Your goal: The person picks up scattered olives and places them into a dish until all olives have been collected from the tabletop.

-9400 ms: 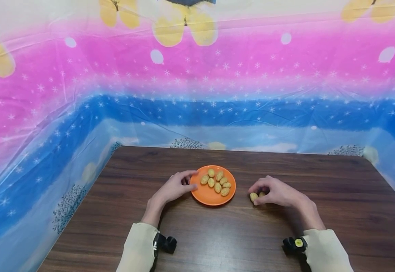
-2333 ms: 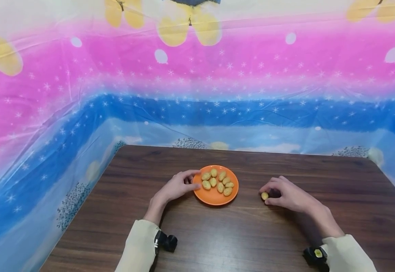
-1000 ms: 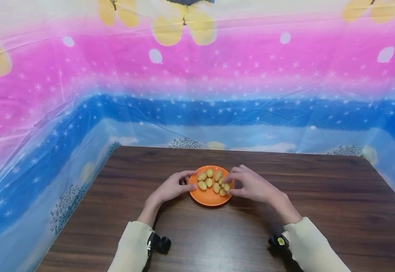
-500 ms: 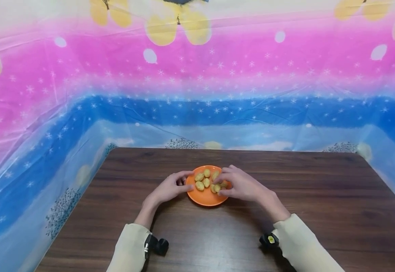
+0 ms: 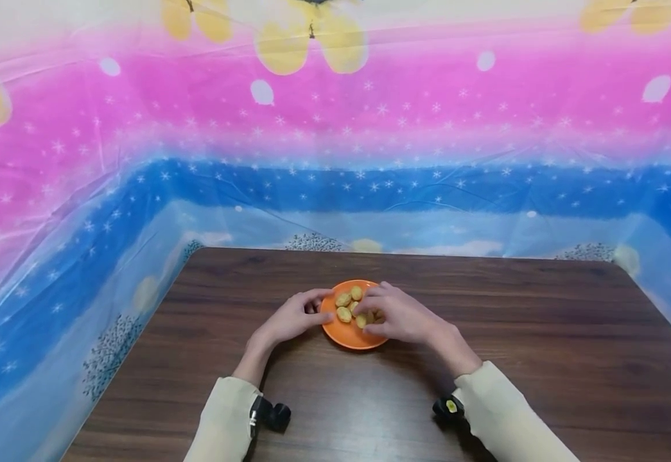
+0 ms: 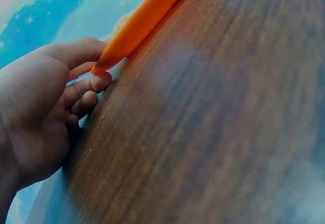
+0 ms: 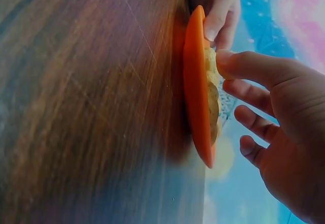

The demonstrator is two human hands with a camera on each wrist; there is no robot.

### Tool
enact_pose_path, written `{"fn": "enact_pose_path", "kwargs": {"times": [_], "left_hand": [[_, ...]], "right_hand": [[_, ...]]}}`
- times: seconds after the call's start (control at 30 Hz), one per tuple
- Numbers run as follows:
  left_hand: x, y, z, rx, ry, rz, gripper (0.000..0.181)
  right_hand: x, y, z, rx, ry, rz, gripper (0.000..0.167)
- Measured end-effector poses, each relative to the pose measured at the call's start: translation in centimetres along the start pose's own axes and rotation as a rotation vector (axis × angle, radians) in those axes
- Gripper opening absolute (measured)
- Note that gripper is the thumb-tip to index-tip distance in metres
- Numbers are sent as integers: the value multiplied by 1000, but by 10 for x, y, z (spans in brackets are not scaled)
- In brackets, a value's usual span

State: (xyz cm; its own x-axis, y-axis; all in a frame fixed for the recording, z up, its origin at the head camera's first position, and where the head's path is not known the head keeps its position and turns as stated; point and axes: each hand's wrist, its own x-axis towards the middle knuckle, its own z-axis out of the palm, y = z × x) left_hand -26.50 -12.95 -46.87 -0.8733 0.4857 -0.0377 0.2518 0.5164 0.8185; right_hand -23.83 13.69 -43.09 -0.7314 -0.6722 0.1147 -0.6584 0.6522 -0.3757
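An orange plate (image 5: 349,340) sits on the table, bearing several yellow-tan oval pieces (image 5: 343,314) with rough, walnut-like surfaces. My left hand (image 5: 291,317) holds the plate's left rim; in the left wrist view its thumb and fingers pinch the plate edge (image 6: 137,31). Over the plate's right half reaches my right hand (image 5: 407,317), covering some of the pieces in the head view. In the right wrist view, its thumb and index finger pinch a yellow oval piece (image 7: 223,73) just above the others, while the remaining fingers are spread loosely.
The dark wood-grain table (image 5: 335,410) extends around the plate. Behind it hangs a pink and blue patterned cloth (image 5: 335,186), which also runs along the left and right sides. A black camera is strapped to each wrist.
My right hand has come from the bare table right of the plate to over the plate, bringing an oval piece, and has moved further left over it. The left hand keeps holding the rim.
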Motion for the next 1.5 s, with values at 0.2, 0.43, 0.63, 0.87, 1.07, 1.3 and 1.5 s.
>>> {"fn": "enact_pose_path", "kwargs": {"times": [0.2, 0.43, 0.63, 0.87, 1.07, 1.3, 1.5], "left_hand": [[0, 0, 0, 2, 4, 2, 51], [1, 0, 1, 9, 2, 1, 50], [1, 0, 0, 6, 0, -9, 51], [2, -1, 1, 14, 6, -13, 50], [4, 1, 2, 26, 12, -20, 50], [2, 3, 2, 50, 25, -19, 50], [0, 3, 2, 54, 23, -4, 50]], "right_hand": [[4, -4, 1, 1, -25, -2, 28], [6, -7, 5, -34, -49, 8, 27], [6, -9, 8, -32, -46, 23, 26], [-2, -5, 9, -10, 28, -8, 21], [-12, 1, 2, 16, 89, -25, 19], [-23, 11, -3, 27, 122, 33, 20], [-29, 17, -5, 37, 147, 53, 19]]}}
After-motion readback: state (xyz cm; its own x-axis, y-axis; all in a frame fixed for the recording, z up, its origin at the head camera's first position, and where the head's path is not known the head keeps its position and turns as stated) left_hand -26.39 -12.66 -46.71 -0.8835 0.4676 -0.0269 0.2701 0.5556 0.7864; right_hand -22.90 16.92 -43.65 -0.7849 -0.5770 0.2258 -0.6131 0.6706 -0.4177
